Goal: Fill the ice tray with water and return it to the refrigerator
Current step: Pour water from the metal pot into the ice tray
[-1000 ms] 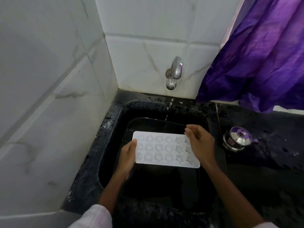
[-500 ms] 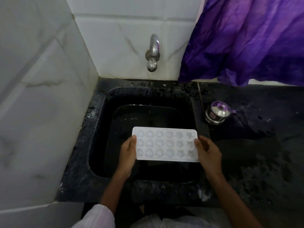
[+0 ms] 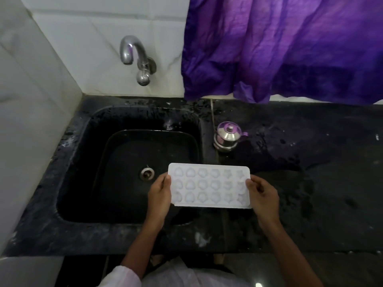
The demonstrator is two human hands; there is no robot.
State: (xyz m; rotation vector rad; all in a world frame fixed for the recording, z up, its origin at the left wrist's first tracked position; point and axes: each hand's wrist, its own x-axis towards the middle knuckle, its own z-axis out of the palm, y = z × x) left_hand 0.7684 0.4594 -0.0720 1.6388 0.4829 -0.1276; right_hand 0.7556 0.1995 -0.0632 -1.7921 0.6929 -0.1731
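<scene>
A: Where's the ice tray (image 3: pixel 209 186)?

B: In the air, roughly level. It sits over the front right corner of the sink (image 3: pixel 83 141), with its right half past the sink's right rim and over the worktop (image 3: pixel 321 193). Long side runs left to right.

A: Grip?

B: One hand per short end. The left hand (image 3: pixel 159 195) pinches the left edge, thumb on top. Its other fingers are under the tray, so can't tell how they lie. The right hand (image 3: pixel 263 196) pinches the right edge, thumb on the rim and fingers curled close together beside it.

A: Water in it?

B: Can't tell. The tray is white, three rows of six shaped cells, and no clear water line shows.

A: Surroundings?

B: The tap (image 3: pixel 134 56) is on the tiled back wall, above the sink's back edge. The drain (image 3: pixel 147 173) is just left of the tray. A lidded steel pot (image 3: pixel 228 135) stands on the worktop beside the sink's right rim, behind the tray and apart from it. A purple curtain (image 3: pixel 279 48) hangs over the worktop's back edge. The worktop is dark, with wet patches.
</scene>
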